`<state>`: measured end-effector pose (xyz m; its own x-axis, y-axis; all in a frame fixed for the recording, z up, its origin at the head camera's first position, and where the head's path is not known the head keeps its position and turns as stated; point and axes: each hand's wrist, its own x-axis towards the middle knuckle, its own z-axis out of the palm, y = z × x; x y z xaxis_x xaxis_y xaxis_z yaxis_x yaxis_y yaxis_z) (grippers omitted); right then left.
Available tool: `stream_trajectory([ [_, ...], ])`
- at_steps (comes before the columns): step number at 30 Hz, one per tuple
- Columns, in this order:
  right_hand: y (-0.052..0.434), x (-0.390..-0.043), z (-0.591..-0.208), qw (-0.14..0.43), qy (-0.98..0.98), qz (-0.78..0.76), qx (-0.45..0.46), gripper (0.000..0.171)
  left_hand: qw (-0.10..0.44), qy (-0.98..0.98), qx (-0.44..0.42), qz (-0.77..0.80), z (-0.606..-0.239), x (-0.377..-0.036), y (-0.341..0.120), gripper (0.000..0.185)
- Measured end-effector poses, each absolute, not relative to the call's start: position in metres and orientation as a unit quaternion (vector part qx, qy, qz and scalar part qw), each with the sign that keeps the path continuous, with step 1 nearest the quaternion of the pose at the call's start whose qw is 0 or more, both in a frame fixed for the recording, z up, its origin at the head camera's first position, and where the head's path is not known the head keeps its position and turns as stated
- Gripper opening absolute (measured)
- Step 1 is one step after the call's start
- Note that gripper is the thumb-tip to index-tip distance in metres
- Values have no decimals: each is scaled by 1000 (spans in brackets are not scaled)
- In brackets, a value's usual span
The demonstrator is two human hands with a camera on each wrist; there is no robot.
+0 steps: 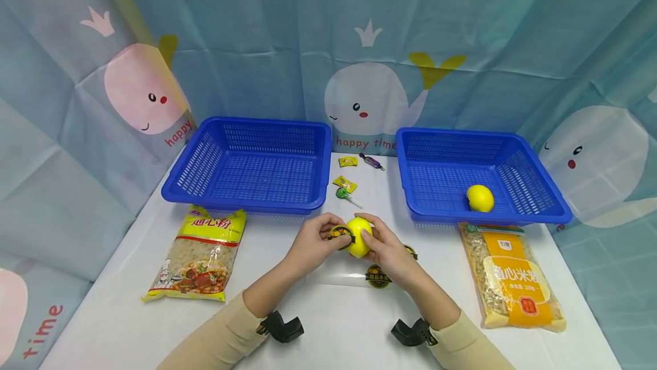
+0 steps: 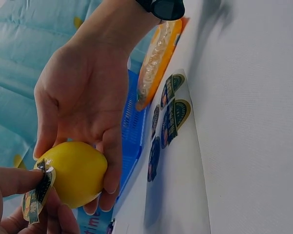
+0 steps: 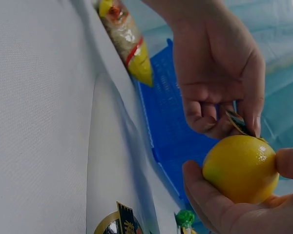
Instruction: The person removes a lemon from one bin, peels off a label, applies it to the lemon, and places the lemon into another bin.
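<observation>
A yellow lemon (image 1: 359, 236) is held above the white table (image 1: 328, 324), near its middle. My right hand (image 1: 387, 250) grips it from the right, fingers curled round it (image 2: 78, 170) (image 3: 241, 168). My left hand (image 1: 313, 242) pinches a small black-and-gold sticker (image 1: 340, 233) (image 2: 37, 192) (image 3: 240, 123) against the lemon's left side. A clear sticker sheet (image 1: 377, 275) (image 2: 168, 117) with more such stickers lies on the table under the hands. A second lemon (image 1: 479, 198) lies in the right blue basket (image 1: 544, 187).
An empty blue basket (image 1: 246, 167) stands back left. A yellow pasta bag (image 1: 202, 256) lies front left, an orange pasta bag (image 1: 513, 276) front right. Several wrapped candies (image 1: 346, 179) and a green lollipop (image 1: 343, 194) lie between the baskets. A whale-print curtain hangs behind.
</observation>
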<state>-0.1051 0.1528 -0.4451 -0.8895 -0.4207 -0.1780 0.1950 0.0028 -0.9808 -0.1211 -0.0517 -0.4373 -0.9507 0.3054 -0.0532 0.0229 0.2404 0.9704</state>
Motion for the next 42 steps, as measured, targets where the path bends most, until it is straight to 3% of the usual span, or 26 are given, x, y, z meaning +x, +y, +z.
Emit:
stream_trajectory([
  [17, 153, -105, -448, 176, 734, -653, -58, 61, 112, 784, 107, 601, -440, -123, -51, 22],
  [32, 156, -106, -453, 35, 833, -546, -78, 52, 124, 772, 81, 619, -444, -124, -50, 20],
  [42, 158, -104, -451, 42, 801, -586, -118, 54, 100, 811, 70, 572, -437, -122, -50, 21],
])
